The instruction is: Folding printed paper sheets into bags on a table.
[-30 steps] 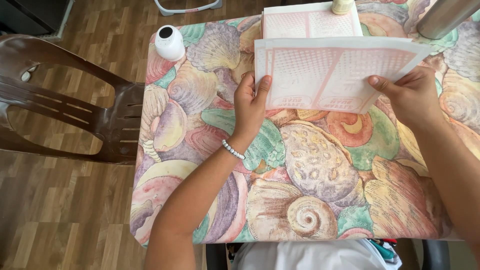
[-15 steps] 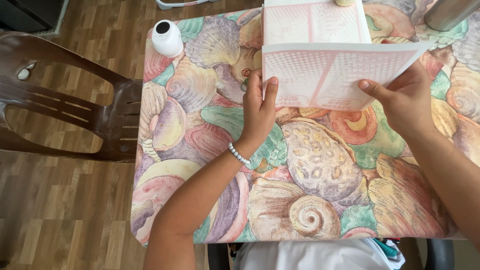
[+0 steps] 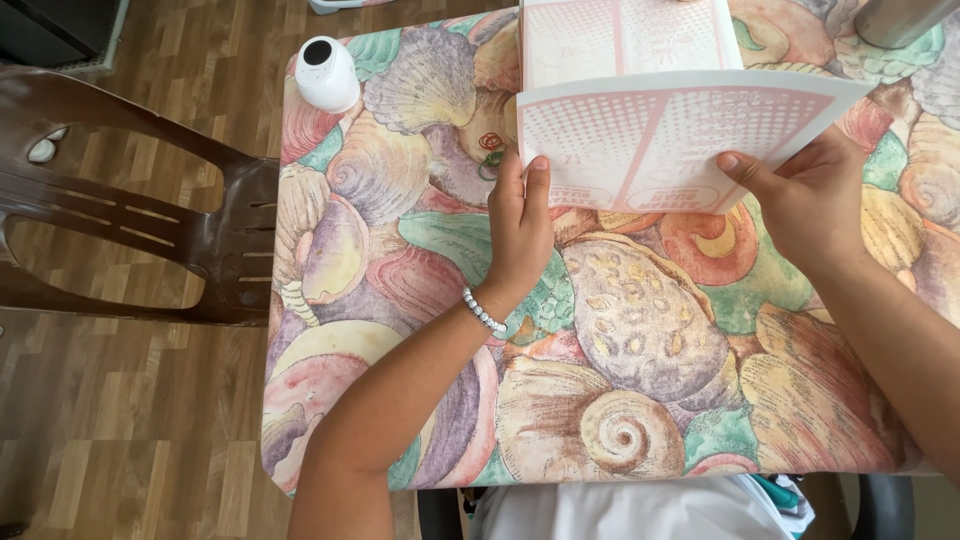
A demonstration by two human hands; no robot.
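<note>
A: So what have we got in our hands here?

B: A sheet [image 3: 665,140], white with a pink border and a pink stripe down the middle, packed with fine pink dotted print in two blocks. We hold it lifted over the far part of the bench [image 3: 620,330], and its near edge slants.

A: And the grip?

B: Left hand [image 3: 520,225] has its fingers [image 3: 537,175] closed on the sheet's near left corner. Right hand [image 3: 805,195] pinches the near right edge, thumb on top.

A: Anything under it?

B: A stack [image 3: 620,35] of similar pink sheets lies just beyond, partly covered. The bench wears a seashell-print cloth. A small white bottle [image 3: 325,72] stands at the far left corner, and a brown chair [image 3: 130,215] is beside the bench.
</note>
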